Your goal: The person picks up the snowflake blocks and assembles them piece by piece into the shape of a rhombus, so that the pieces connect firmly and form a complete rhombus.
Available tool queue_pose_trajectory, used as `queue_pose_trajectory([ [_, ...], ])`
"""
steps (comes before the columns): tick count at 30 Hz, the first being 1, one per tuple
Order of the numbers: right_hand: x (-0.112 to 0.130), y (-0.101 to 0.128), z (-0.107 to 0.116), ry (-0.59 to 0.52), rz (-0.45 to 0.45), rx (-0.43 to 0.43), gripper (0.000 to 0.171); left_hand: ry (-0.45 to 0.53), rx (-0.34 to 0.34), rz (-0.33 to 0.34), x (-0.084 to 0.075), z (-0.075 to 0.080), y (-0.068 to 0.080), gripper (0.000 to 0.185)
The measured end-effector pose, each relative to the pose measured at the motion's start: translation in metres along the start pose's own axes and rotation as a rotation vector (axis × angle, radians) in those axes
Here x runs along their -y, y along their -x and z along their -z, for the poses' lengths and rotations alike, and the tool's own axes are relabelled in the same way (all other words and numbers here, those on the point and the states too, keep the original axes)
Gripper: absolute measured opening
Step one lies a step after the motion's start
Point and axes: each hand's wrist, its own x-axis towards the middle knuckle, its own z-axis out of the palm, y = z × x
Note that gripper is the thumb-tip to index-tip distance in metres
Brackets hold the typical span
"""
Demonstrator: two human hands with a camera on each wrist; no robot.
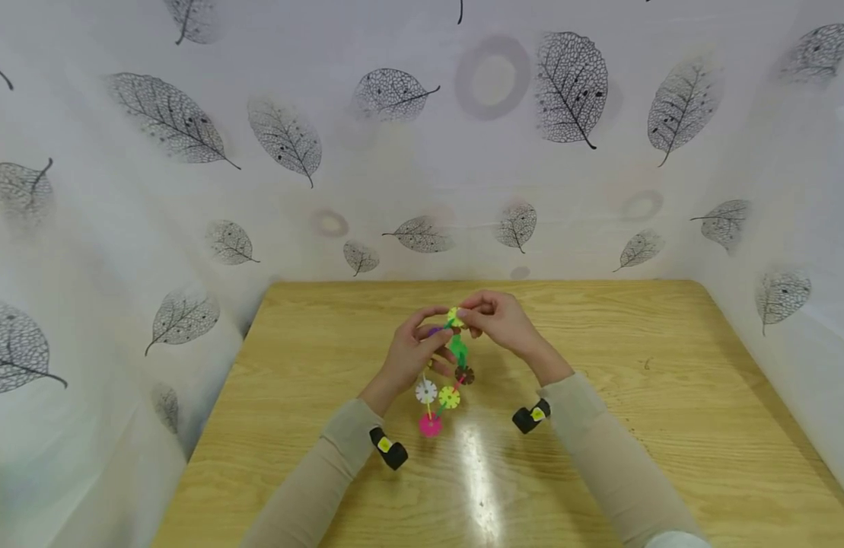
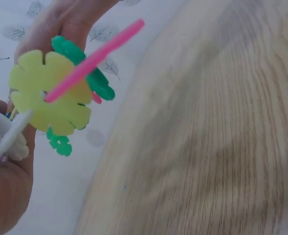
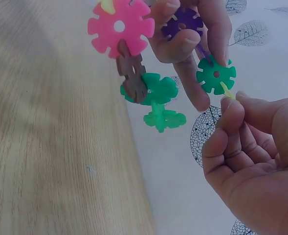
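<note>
A chain of slotted plastic snowflake discs hangs between the two hands, above the table. My left hand grips its upper end, fingers around a purple disc and a green disc. Between thumb and fingertips, my right hand pinches a yellow disc, whose edge meets that green disc. Lower down hang light green, brown, yellow and pink discs. A white disc hangs below the left palm. In the left wrist view, a yellow disc partly covers a green one.
The wooden table lies beneath both hands, with a bright reflection in front of them. A pale curtain printed with leaves encloses the back and sides. Black wrist cameras sit on both forearms.
</note>
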Motion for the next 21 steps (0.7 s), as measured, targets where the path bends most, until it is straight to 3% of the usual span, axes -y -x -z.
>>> queue_pose_trajectory([
  [8,-0.0013,-0.0008,-0.0015,0.007,0.03,-0.017,0.021,-0.051,-0.017,0.002,-0.003,-0.0018,0.0013,0.041],
  [21,0.0033,-0.0004,-0.0022,0.05,0.025,0.01,0.023,-0.046,-0.028,0.001,-0.0023,-0.0042,-0.0013,0.038],
])
